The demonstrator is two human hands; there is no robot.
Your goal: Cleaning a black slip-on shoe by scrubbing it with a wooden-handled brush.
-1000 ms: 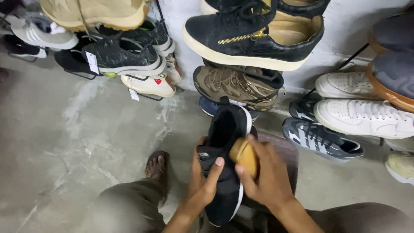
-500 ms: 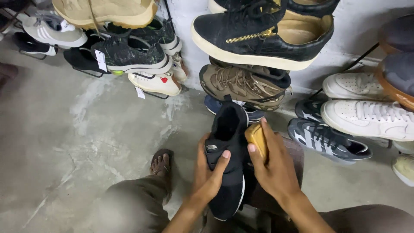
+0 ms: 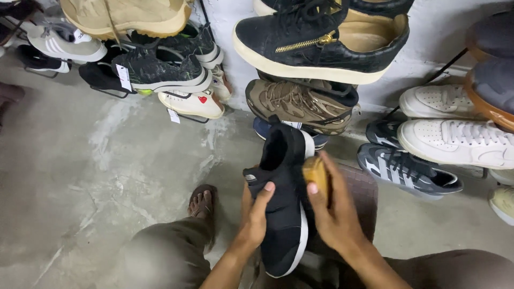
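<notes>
1. Gripping the black sneaker [image 3: 282, 203] with our left hand [image 3: 256, 217], we hold it near our lap, heel toward the far shoes.
2. Our right hand [image 3: 334, 214] clasps a tan brush [image 3: 315, 172] against its side.
3. Judging progress, brushing looks underway; any finished part is unclear.

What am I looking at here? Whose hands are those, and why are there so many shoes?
The picture comes from a camera worn on a person's head, so you look down just as they do. The two hands at the bottom are that person's own. The left hand grips a black slip-on sneaker with a white sole. The right hand holds a small tan wooden thing, perhaps a brush, against the shoe's side. One sandalled foot rests on the grey concrete floor. Around them, many shoes sit on racks along the wall: a big black sneaker with a gold zipper, a brown hiking shoe and white sneakers.
</notes>
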